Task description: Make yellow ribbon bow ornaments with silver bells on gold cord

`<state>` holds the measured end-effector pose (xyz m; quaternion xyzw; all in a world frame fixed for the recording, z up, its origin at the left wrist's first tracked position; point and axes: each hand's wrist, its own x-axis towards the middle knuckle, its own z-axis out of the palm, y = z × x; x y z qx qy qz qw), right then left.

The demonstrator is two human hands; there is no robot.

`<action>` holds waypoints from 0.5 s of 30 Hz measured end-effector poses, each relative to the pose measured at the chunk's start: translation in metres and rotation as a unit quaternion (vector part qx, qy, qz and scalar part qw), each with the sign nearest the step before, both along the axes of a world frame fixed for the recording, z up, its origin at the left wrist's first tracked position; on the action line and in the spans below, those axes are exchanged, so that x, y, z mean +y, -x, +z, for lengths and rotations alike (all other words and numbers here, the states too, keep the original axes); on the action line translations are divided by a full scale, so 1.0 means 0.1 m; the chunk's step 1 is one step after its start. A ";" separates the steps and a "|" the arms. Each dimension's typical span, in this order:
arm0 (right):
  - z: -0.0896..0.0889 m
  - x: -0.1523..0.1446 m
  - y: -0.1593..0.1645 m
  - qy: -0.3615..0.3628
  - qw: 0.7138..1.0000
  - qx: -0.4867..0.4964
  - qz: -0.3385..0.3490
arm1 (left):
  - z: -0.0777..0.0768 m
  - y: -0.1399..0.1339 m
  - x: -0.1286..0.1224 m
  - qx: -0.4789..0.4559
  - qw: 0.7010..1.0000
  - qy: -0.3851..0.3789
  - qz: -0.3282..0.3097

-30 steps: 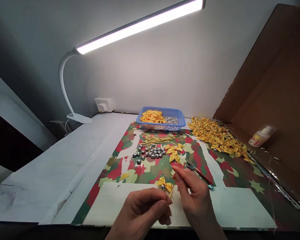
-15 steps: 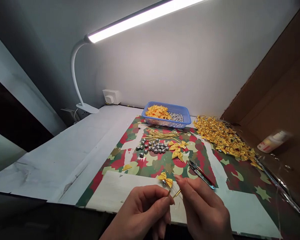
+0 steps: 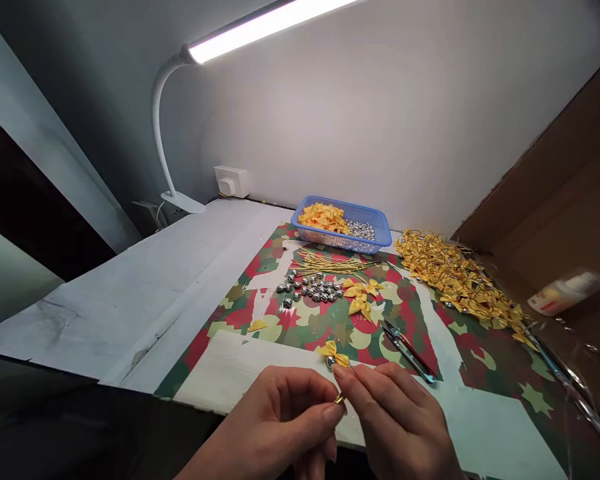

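My left hand [image 3: 285, 420] pinches a short piece of gold cord [image 3: 339, 399] between thumb and forefinger. Against it, my right hand [image 3: 400, 420] is closed with its fingertips at the same cord; how the cord runs between them is partly hidden. Just beyond the fingertips lies a yellow ribbon bow [image 3: 334, 353] with a silver bell [image 3: 331, 362] at its middle. Thread snips [image 3: 409, 351] with a red and a blue handle rest to the right of the bow. Several loose silver bells [image 3: 323, 291] and a few yellow bows [image 3: 361, 307] are farther back.
A blue basket [image 3: 340, 244] at the back contains yellow bows and silver beads. Gold cords [image 3: 333, 265] lie in front of it. A heap of finished-looking bows [image 3: 460, 273] spreads at right, near a bottle [image 3: 563, 293]. A lamp [image 3: 160, 127] stands at left.
My hands have come closer together, and the right fingertips now meet the left ones at the cord. Less of the cord shows between them. The whole view has shifted slightly.
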<state>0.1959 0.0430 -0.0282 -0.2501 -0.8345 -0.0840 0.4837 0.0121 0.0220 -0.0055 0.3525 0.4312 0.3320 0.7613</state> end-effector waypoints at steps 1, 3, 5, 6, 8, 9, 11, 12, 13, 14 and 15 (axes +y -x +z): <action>0.00 0.00 0.00 -0.003 1.000 0.003 0.000 | 0.00 0.00 0.00 0.005 1.000 0.003 0.000; 0.00 0.00 0.01 -0.005 1.000 -0.001 -0.002 | 0.01 0.00 0.00 0.019 1.000 0.007 0.005; 0.02 -0.01 0.02 -0.006 1.000 -0.007 -0.005 | 0.03 -0.01 0.00 0.031 0.999 0.006 0.008; 0.03 -0.01 0.02 -0.007 1.000 -0.011 -0.006 | 0.04 -0.01 -0.01 0.033 0.999 0.002 0.006; 0.04 -0.01 0.02 -0.011 1.000 -0.020 -0.009 | 0.06 -0.01 -0.01 0.035 0.999 -0.008 -0.003; 0.04 -0.01 0.02 -0.015 1.000 -0.024 -0.011 | 0.06 -0.01 -0.01 0.038 0.999 -0.012 -0.006; 0.03 -0.01 0.02 -0.015 0.999 -0.029 -0.006 | 0.06 0.00 -0.01 0.051 0.999 -0.017 -0.008; 0.02 -0.02 0.01 -0.005 1.000 -0.027 0.002 | 0.05 0.00 0.00 0.057 0.998 -0.018 -0.010; 0.00 -0.02 0.00 0.019 1.000 -0.020 0.015 | 0.04 0.00 0.01 0.059 0.998 -0.019 -0.011; -0.02 -0.04 -0.02 0.058 0.998 -0.006 0.028 | 0.03 0.01 0.01 0.059 0.998 -0.020 -0.014; -0.03 -0.05 -0.05 0.111 0.993 0.014 0.038 | 0.02 0.01 0.02 0.060 0.998 -0.019 -0.017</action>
